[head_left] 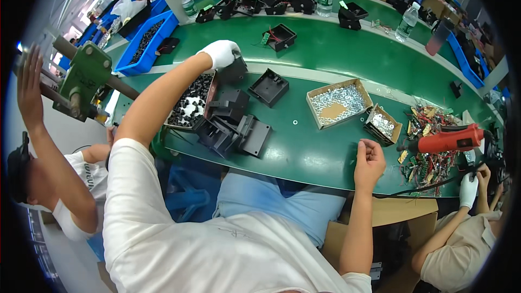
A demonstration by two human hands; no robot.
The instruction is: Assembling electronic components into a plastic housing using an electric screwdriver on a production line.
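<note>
White shirt fabric lies nearest. Beyond it, the grip of the white-gloved left hand appears closed on a black rectangular plastic housing, next to a loose pile of black plastic housings on the glossy green surface. The bare right hand is half curled, seemingly empty. Bumping that pile with the held housing could tip pieces over the near edge.

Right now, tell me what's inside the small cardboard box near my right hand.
Silver metal pieces lie in the box; where they cover its floor, nothing beneath can be seen.
</note>
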